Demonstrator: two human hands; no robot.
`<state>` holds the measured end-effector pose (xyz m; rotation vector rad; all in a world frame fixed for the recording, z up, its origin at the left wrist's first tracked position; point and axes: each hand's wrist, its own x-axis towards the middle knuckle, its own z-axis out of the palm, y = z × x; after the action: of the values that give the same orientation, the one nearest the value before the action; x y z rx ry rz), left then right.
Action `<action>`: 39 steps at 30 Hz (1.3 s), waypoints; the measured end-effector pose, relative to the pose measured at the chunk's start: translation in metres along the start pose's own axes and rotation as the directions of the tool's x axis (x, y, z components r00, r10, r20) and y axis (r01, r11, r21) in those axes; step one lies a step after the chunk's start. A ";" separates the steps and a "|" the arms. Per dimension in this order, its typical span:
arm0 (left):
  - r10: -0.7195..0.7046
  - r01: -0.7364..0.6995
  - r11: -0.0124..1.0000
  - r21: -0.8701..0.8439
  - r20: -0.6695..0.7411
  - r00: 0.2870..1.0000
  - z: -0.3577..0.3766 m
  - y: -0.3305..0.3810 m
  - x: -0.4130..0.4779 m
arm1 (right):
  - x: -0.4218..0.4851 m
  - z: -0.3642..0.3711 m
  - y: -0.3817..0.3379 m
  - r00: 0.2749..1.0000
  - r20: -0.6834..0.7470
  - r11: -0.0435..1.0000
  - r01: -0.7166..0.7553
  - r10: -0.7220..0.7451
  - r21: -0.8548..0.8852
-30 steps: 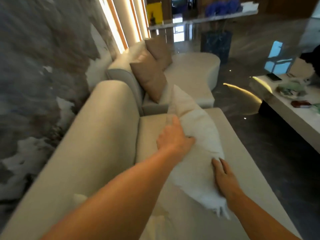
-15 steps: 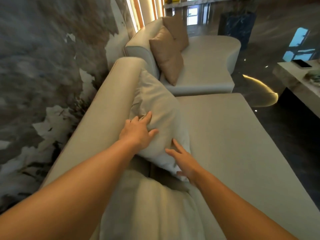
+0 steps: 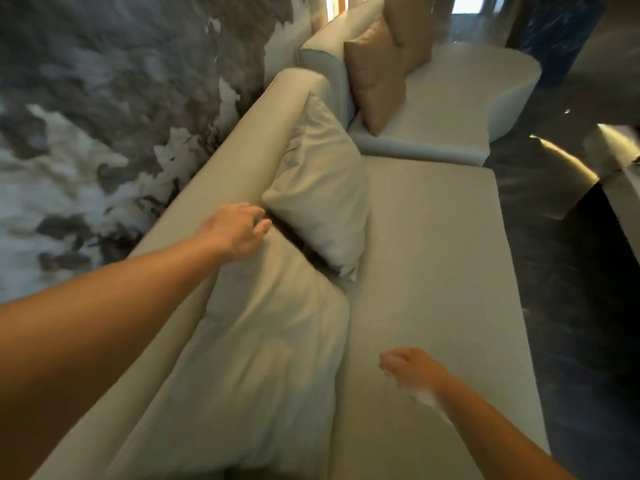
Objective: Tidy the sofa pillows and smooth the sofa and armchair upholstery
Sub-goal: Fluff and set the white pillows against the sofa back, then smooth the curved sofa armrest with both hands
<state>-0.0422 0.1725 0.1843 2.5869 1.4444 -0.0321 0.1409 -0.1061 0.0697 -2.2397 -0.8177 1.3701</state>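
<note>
A beige sofa [image 3: 433,271] runs along the wall on the left. A cream pillow [image 3: 322,188] leans upright against the backrest [image 3: 221,188] at its far end. A second, larger cream pillow [image 3: 256,368] lies against the backrest nearer to me. My left hand [image 3: 235,230] hovers at the top corner of the near pillow, fingers loosely curled, holding nothing. My right hand [image 3: 412,368] is blurred over the seat, fingers curled in, with nothing in it. Two tan pillows [image 3: 377,74] stand on the pale armchair [image 3: 450,98] beyond.
A marbled grey and white wall [image 3: 104,116] stands directly behind the backrest. Dark glossy floor [image 3: 571,271] lies to the right, and the corner of a low table [image 3: 623,188] juts in at the right edge.
Both hands have let go of the far cream pillow, which now leans against the backrest. My left hand drew back to the near pillow; my right hand pulled back over the seat.
</note>
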 end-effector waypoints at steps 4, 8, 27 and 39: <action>-0.265 0.258 0.942 -0.214 -0.002 0.964 0.024 -0.023 -0.129 | -0.109 0.042 0.063 0.988 0.125 0.982 -0.068 0.090 -0.175; -0.166 0.158 0.982 -0.101 -0.076 0.983 0.066 -0.060 -0.239 | -0.187 0.096 0.099 0.979 0.132 0.962 -0.122 0.157 -0.244; -0.332 0.372 0.897 -0.240 0.190 0.924 0.083 -0.082 -0.541 | -0.403 0.268 0.085 0.978 -0.187 0.722 -0.066 -0.088 -0.689; -0.470 0.406 0.851 -0.332 -0.137 0.872 0.113 -0.065 -0.535 | -0.395 0.289 0.111 0.912 -0.294 0.595 -0.073 -0.284 -0.801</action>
<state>-0.3723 -0.2637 0.1201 2.0243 1.9278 0.3838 -0.2259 -0.4417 0.1377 -2.8940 -1.6153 0.4144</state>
